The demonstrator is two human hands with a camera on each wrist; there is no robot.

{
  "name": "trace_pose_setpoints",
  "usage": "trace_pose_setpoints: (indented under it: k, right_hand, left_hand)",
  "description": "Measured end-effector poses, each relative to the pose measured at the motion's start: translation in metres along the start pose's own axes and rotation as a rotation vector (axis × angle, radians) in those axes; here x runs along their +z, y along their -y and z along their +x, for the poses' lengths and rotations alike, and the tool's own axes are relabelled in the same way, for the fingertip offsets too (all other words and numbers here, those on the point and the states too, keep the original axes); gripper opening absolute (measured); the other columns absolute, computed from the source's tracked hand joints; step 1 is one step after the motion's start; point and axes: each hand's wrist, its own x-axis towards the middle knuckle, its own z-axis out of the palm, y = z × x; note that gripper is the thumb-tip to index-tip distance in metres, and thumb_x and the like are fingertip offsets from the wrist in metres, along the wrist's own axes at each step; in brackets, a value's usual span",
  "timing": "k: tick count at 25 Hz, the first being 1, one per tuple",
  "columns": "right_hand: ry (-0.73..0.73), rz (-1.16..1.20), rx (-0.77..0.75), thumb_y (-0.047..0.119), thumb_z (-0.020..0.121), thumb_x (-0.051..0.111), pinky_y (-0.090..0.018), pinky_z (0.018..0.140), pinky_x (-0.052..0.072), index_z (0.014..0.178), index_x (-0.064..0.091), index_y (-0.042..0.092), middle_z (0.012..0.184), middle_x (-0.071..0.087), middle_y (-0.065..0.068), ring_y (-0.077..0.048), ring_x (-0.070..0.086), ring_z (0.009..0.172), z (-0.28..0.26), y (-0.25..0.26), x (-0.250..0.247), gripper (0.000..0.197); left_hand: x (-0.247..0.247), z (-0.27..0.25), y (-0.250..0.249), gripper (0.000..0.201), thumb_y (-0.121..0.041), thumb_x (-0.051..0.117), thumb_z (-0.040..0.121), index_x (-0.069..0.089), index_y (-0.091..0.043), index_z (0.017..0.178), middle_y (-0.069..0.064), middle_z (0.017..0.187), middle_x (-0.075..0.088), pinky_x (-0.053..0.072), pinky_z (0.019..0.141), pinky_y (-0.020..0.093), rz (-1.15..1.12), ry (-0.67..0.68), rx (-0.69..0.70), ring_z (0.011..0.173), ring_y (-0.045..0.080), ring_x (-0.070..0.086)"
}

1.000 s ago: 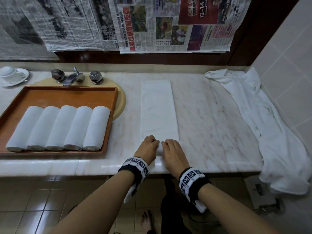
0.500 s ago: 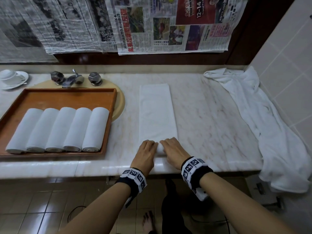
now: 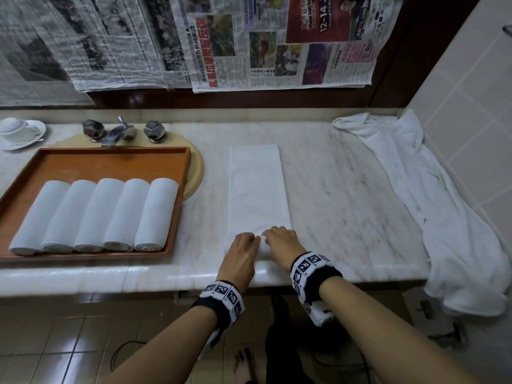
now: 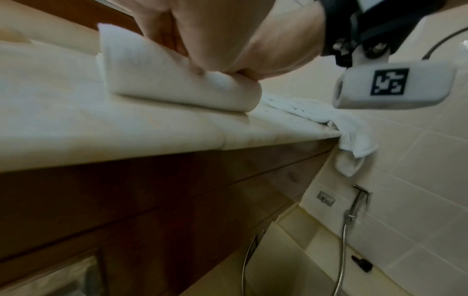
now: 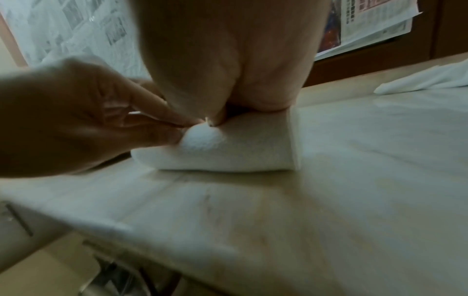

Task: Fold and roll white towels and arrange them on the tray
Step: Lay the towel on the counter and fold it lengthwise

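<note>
Your left hand [image 3: 240, 252] and right hand [image 3: 282, 245] sit side by side at the near end of the towel [image 3: 257, 189], fingers curled over the small roll [image 4: 177, 80] you have started there. Left wrist view: left fingers bend round the top of the roll and press it to the counter [image 3: 346, 206]. Right wrist view: the right palm bears down on the roll's right part, and the left fingertips [image 5: 162, 124] pinch the cloth beside it. Both hands grip the towel; neither is free.

Step in hand, by judgement: rolling, at its very start. Only a short turn is wound; most of the folded strip lies flat, running away from you toward the wall.

Towel position: mid-counter, right of the tray [image 3: 177, 195], near end close to the counter edge. Five rolls [image 3: 94, 214] already lie in a row in the tray's near part, touching one another. The tray's far part is bare wood.

Next move calls for: push the roll away from you with even pressure from both hands, so the ends stay square and the core stays tight. Uneven push would likely cone the roll.

Further out: loose towel [image 3: 432, 195] draped along the right wall and over the counter edge, probably next in line. Tap [image 3: 119, 133] and cup [image 3: 16, 128] behind the tray
</note>
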Motion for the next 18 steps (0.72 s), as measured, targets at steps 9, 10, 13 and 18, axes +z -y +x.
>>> trace_pose_setpoints:
  k: [9, 10, 13, 18]
  right_hand:
    - [-0.242, -0.041, -0.085, 0.001, 0.071, 0.069, -0.050, 0.109, 0.037, 0.126, 0.055, 0.004, 0.117, 0.059, -0.011, -0.029, 0.058, 0.112, -0.019, -0.002, 0.022, 0.057]
    - [-0.227, -0.027, -0.096, -0.002, 0.075, 0.062, -0.047, 0.111, 0.034, 0.126, 0.055, 0.005, 0.119, 0.058, -0.010, -0.029, 0.055, 0.114, -0.015, -0.004, 0.017, 0.052]
    - [-0.165, 0.008, -0.157, 0.000, 0.089, 0.045, -0.036, 0.104, 0.030, 0.124, 0.054, 0.007, 0.119, 0.057, -0.008, -0.028, 0.050, 0.114, -0.004, -0.007, 0.003, 0.037]
    - [-0.101, 0.040, -0.147, 0.010, 0.098, 0.039, -0.033, 0.101, 0.029, 0.128, 0.052, 0.011, 0.123, 0.055, -0.006, -0.025, 0.047, 0.115, -0.008, -0.006, 0.005, 0.032]
  left_hand:
    - [-0.004, 0.036, 0.008, 0.048, 0.010, 0.047, 0.084, 0.055, -0.002, 0.130, 0.013, 0.127, 0.048, 0.034, 0.099, 0.023, -0.060, 0.152, -0.102, 0.117, 0.026, 0.043]
    - [-0.002, 0.029, 0.007, 0.052, 0.013, 0.048, 0.080, 0.054, 0.000, 0.130, 0.014, 0.127, 0.049, 0.035, 0.102, 0.025, -0.049, 0.108, -0.091, 0.118, 0.027, 0.042]
    - [0.009, 0.009, 0.009, 0.058, 0.018, 0.053, 0.068, 0.054, 0.005, 0.125, 0.019, 0.122, 0.053, 0.031, 0.105, 0.029, -0.061, 0.012, -0.051, 0.114, 0.024, 0.038]
    - [0.014, -0.005, 0.011, 0.053, 0.003, 0.037, 0.068, 0.056, 0.003, 0.118, 0.017, 0.112, 0.058, 0.033, 0.100, 0.031, -0.039, 0.030, -0.018, 0.104, 0.028, 0.045]
